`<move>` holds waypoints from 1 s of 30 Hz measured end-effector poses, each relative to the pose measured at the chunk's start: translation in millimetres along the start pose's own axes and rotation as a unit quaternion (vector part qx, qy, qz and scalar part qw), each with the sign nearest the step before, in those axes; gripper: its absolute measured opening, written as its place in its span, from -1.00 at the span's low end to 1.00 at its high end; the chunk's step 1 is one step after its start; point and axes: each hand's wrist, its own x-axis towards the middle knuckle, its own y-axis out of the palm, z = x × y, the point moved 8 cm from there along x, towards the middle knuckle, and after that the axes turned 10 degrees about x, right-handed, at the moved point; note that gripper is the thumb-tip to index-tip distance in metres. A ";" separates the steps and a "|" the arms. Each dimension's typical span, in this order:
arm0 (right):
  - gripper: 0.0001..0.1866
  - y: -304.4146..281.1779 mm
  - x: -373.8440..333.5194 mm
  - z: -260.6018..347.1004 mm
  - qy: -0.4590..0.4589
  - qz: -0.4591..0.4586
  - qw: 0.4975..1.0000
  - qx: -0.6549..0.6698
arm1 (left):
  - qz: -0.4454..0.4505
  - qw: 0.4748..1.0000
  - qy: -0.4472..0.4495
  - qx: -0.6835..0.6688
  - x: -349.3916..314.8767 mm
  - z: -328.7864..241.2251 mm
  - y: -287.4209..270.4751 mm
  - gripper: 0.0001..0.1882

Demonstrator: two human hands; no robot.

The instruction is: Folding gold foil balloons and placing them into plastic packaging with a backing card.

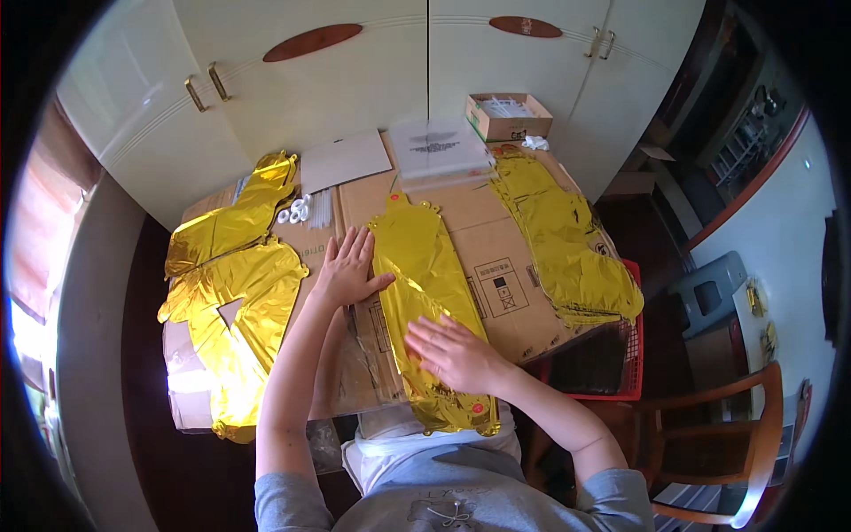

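A long flat gold foil balloon (pixel 425 257) lies lengthwise in front of me on the cardboard, its near end hanging toward my lap. My left hand (pixel 347 269) rests flat with fingers stretched, on the cardboard at the balloon's left edge, the thumb reaching the foil. Over the balloon's lower part my right hand (pixel 452 355) is spread, palm down, fingers pointing left; it holds nothing. Red round marks show at both ends of the foil. More deflated gold foil balloons (pixel 244 293) lie to the left, and another gold foil pile (pixel 567 239) to the right.
Flattened cardboard (pixel 355 199) covers the table. At the back are a grey board (pixel 346 161), a clear plastic packet (pixel 439 151), an open box (pixel 510 115), white rolls (pixel 295 211) and clear straws (pixel 320 210). A red crate (pixel 632 355) and wooden chair (pixel 709 426) stand right.
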 end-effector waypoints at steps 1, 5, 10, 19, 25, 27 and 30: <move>-0.43 -2.7 2.1 -5.0 0.012 0.008 1.000 -0.015 | -0.001 1.000 0.000 0.001 -1.0 0.6 -0.2 0.05; -0.41 -0.9 -3.5 -19.8 0.046 0.027 0.997 -0.048 | -0.003 1.000 -0.001 0.007 -1.2 -1.9 -1.2 0.05; -0.43 -0.1 -5.6 -20.4 0.042 0.027 0.998 -0.042 | 0.004 1.000 -0.016 -0.003 0.3 0.7 -3.5 0.01; -0.44 -0.6 -6.4 -20.8 0.040 0.025 0.998 -0.036 | -0.011 0.990 -0.140 0.015 17.2 21.9 -3.4 -0.12; -0.43 -0.4 -4.1 -21.2 0.028 0.019 0.999 -0.042 | -0.222 0.955 -0.169 0.096 8.7 27.8 -27.4 -0.18; -0.42 1.5 -6.9 -25.9 0.028 0.020 0.998 -0.048 | -0.115 0.988 -0.061 -0.078 -7.8 -14.9 -32.5 -0.12; -0.42 4.5 -4.3 -27.9 0.027 0.037 0.998 -0.050 | -0.064 0.995 0.072 -0.024 -44.9 -69.7 -36.2 -0.03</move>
